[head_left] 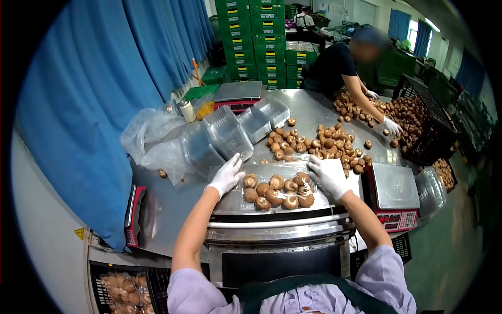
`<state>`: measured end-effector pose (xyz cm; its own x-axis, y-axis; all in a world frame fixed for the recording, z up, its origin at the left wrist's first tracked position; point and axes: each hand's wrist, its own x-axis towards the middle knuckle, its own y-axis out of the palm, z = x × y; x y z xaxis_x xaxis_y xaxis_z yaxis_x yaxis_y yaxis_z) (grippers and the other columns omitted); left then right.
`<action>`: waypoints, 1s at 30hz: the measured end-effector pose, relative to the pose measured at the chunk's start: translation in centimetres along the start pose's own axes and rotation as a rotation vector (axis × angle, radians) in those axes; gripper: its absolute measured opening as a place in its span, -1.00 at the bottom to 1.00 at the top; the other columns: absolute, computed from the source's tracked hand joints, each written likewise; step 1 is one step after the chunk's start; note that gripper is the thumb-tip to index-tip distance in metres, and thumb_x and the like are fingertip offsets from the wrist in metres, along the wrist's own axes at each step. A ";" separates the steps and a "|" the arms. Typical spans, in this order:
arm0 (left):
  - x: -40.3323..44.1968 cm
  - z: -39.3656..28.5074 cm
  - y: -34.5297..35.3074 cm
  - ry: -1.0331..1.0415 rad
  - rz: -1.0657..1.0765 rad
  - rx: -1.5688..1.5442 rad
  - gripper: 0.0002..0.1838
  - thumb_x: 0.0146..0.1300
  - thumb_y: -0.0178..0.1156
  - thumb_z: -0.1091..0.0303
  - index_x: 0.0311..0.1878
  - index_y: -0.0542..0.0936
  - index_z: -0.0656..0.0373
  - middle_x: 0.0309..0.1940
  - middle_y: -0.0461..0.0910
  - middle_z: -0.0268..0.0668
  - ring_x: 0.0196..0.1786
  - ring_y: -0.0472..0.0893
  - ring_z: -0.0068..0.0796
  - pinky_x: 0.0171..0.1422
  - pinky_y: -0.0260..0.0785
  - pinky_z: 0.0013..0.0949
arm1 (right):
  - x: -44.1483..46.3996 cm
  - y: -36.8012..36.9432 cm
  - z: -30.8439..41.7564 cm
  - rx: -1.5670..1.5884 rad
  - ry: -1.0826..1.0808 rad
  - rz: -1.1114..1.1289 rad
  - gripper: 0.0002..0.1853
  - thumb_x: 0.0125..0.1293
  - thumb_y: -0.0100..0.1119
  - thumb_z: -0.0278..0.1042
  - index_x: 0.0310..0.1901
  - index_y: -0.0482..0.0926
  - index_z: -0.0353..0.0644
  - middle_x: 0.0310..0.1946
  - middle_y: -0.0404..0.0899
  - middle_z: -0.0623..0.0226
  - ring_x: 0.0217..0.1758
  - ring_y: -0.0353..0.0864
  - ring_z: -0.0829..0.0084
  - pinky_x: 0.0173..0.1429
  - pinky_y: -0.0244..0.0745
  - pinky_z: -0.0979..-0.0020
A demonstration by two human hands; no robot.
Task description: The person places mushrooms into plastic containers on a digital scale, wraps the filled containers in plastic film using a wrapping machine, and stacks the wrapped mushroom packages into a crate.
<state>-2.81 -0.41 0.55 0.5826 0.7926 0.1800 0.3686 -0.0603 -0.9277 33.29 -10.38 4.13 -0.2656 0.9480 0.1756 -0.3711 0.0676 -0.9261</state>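
A clear tray of brown mushrooms [276, 191] sits before me on the metal wrapping machine [277, 230], with clear plastic film [266, 170] over and behind it. White-gloved, my left hand [227, 177] is at the film's far left corner, its fingers closed on the edge. At the far right corner my right hand [328, 177], also gloved, pinches the film beside the tray. The film spreads between both hands. Just beyond my left hand lean nested clear plastic trays [227, 133].
Loose mushrooms [329, 141] lie beyond the machine. Scales [395, 188] stand at right, with another scale [238, 91] at the back. A co-worker [340, 68] reaches over mushrooms by a tipped black crate [429, 125]. Bagged mushrooms fill a crate [97, 272] low at left.
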 end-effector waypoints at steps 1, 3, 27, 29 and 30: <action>-0.8 -0.3 -0.2 0.024 0.011 -0.031 -0.49 0.33 0.04 0.24 0.30 0.33 0.25 0.44 0.07 -0.04 0.39 0.24 -0.04 0.44 0.13 -0.30 | -0.9 0.5 -0.3 0.275 0.028 -0.067 -0.63 0.34 0.05 -0.40 0.13 0.43 -0.39 0.23 0.39 0.04 0.27 0.42 0.24 0.27 0.37 0.36; -2.5 -1.2 -0.3 -0.067 0.004 -0.234 -0.55 0.35 0.04 0.22 0.23 0.43 0.23 0.31 0.31 -0.04 0.26 0.43 -0.10 0.35 0.25 -0.28 | -2.5 -1.4 1.8 0.653 0.130 -0.089 -0.64 0.44 -0.02 -0.22 -0.04 0.53 -0.43 -0.17 0.62 0.12 -0.10 0.60 0.42 -0.02 0.47 0.46; -10.8 -12.0 -2.0 -0.408 -0.333 -0.606 -0.74 0.39 -0.01 0.26 -0.30 0.48 0.27 -0.52 0.48 0.00 -0.42 0.52 -0.13 -0.27 0.34 -0.22 | -9.7 0.0 4.4 0.644 0.408 -0.206 -0.68 0.43 -0.06 -0.20 -0.28 0.57 -0.28 -0.60 0.55 0.26 -0.54 0.55 0.41 -0.40 0.41 0.41; -16.6 -15.2 -1.9 -0.447 -0.299 -0.681 -0.82 0.37 -0.02 0.33 -0.19 0.49 0.24 -0.53 0.49 -0.03 -0.47 0.54 -0.15 -0.36 0.35 -0.25 | -15.6 -0.7 7.4 0.472 0.328 -0.248 -0.73 0.45 -0.08 -0.28 -0.21 0.54 -0.30 -0.54 0.58 0.10 -0.50 0.62 0.24 -0.37 0.44 0.30; -19.4 -17.0 -1.6 -0.456 -0.336 -0.633 -0.84 0.36 -0.01 0.36 -0.21 0.50 0.24 -0.54 0.49 -0.04 -0.46 0.60 -0.20 -0.41 0.36 -0.27 | -18.5 -0.3 9.0 0.541 0.258 -0.324 -0.77 0.43 -0.04 -0.28 -0.20 0.53 -0.26 -0.50 0.57 -0.01 -0.44 0.64 0.10 -0.33 0.49 0.27</action>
<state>-2.37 -26.03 4.10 0.0707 0.9880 0.1374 0.8846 0.0016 -0.4664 30.31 -30.70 4.14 0.1302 0.9544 0.2687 -0.8069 0.2595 -0.5306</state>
